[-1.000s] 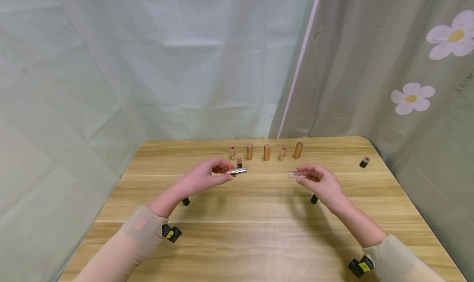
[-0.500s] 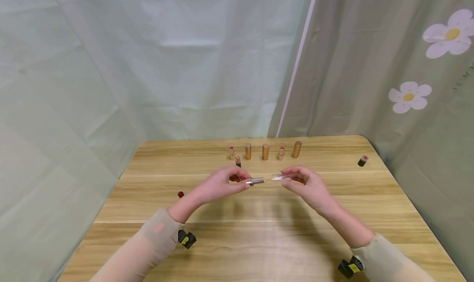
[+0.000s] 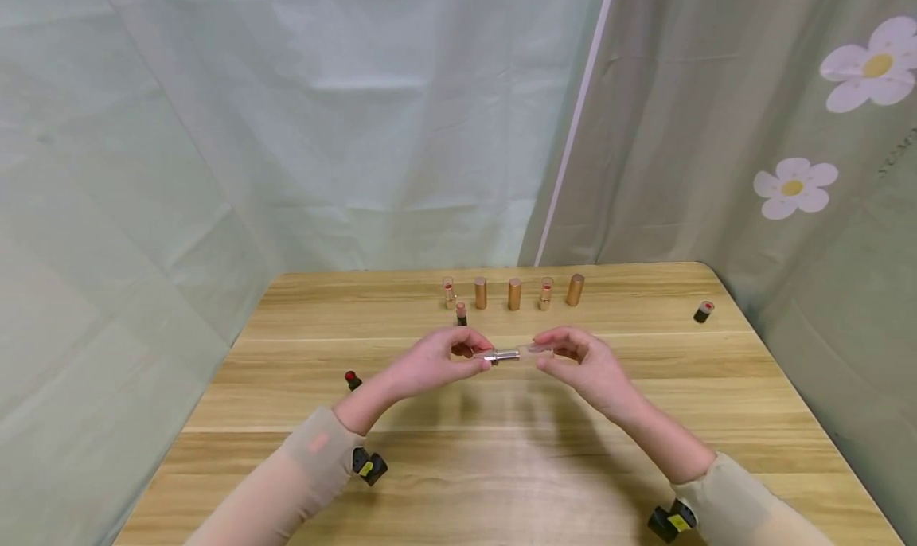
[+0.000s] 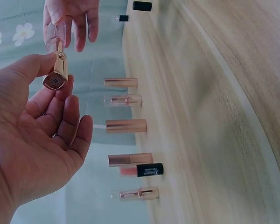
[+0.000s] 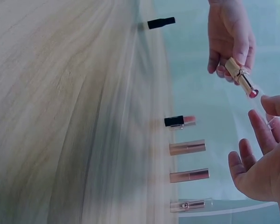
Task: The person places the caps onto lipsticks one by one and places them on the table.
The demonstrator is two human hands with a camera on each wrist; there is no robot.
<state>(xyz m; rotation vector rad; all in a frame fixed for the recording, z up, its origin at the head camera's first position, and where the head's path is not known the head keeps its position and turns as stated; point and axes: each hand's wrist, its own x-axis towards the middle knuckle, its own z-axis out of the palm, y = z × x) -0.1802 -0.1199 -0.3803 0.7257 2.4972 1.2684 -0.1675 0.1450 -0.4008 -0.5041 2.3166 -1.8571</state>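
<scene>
My left hand (image 3: 440, 363) pinches a gold lipstick (image 3: 505, 355) by its base, between thumb and fingertips. The red tip of the lipstick points right, as the right wrist view shows. Opposite it, my right hand (image 3: 591, 375) pinches a clear cap (image 3: 539, 348) with its mouth turned left. Both are held roughly level above the middle of the table. The lipstick's tip is at the cap's mouth; how far in it sits is hard to tell. In the left wrist view the gold base (image 4: 56, 78) faces the camera.
Along the back of the wooden table (image 3: 458, 482) stand gold tubes (image 3: 514, 294) and clear-capped lipsticks (image 3: 546, 293). A black-based pink lipstick (image 3: 462, 313) stands before them. Black lipsticks are at the left (image 3: 352, 379) and far right (image 3: 704, 311). Curtains (image 3: 401, 132) hang behind.
My hands have come together: the left moved right with the lipstick, the right moved left with the clear cap. The gap between lipstick and cap has closed.
</scene>
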